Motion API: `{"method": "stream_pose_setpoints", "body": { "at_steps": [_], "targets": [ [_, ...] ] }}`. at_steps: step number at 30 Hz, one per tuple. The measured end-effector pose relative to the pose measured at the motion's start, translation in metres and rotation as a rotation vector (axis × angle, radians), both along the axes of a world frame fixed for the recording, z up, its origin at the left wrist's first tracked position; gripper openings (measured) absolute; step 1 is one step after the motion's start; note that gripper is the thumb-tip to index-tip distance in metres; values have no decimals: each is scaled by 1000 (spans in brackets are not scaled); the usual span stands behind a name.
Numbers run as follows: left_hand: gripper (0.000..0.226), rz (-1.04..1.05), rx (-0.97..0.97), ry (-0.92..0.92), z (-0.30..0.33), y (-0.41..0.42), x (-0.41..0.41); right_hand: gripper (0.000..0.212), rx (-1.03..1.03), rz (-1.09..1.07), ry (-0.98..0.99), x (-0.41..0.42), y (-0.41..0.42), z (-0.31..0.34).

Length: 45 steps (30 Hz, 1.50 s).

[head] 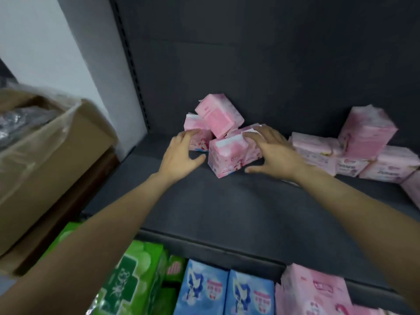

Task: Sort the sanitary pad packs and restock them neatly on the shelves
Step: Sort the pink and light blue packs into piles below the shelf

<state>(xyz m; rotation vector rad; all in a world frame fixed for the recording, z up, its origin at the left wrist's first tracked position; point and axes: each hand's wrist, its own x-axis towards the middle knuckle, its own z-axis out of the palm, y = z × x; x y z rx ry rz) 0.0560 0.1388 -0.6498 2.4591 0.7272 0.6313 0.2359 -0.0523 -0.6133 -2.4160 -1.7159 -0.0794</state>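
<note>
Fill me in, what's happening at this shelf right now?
A person is restocking pink pad packs on a dark shelf. The left hand touches a pink pack at the back, and the right hand rests over the front pink pack. One tilted pack lies loosely on top of this small heap. More pink packs sit stacked to the right. Green and blue packs fill the shelf below.

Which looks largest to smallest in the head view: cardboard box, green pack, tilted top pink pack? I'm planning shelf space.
1. Cardboard box, clearly largest.
2. Green pack, though it sits much nearer the camera, so its edge over the pink one is unsure.
3. Tilted top pink pack.
</note>
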Motion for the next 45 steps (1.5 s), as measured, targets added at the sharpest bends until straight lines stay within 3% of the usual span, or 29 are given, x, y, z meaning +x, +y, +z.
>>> {"method": "stream_pose_setpoints", "body": {
  "at_steps": [4, 9, 14, 18, 23, 27, 32, 40, 42, 45],
  "targets": [
    [79, 38, 112, 73, -5, 37, 25, 106, -82, -6, 0, 32, 45, -6],
    [99, 31, 103, 273, -6, 71, 53, 97, -132, 86, -134, 51, 63, -20],
    [92, 111, 220, 326, -8, 78, 61, 95, -105, 115, -240, 65, 59, -23],
    [75, 93, 245, 280, -6, 81, 62, 85, -102, 181, -99, 71, 56, -26],
    [68, 93, 121, 374, 5, 66, 54, 77, -104, 121, -144, 62, 47, -21],
    [79, 113, 12, 302, 7, 54, 31, 77, -153, 131, -84, 55, 38, -12],
    [91, 34, -27, 413, 8, 36, 5, 76, -99, 222, 84, 26, 34, -13],
    [92, 112, -65, 362, 13, 15, -5, 87, -200, 53, 215, -15, 31, -15],
    [90, 115, -36, 383, 10, 7, -2, 82, -119, 13, 293, -23, 24, -19],
    [77, 135, -28, 298, 17, -11, -8, 77, 171, -130, 471, -33, -4, -4]
  ]
}}
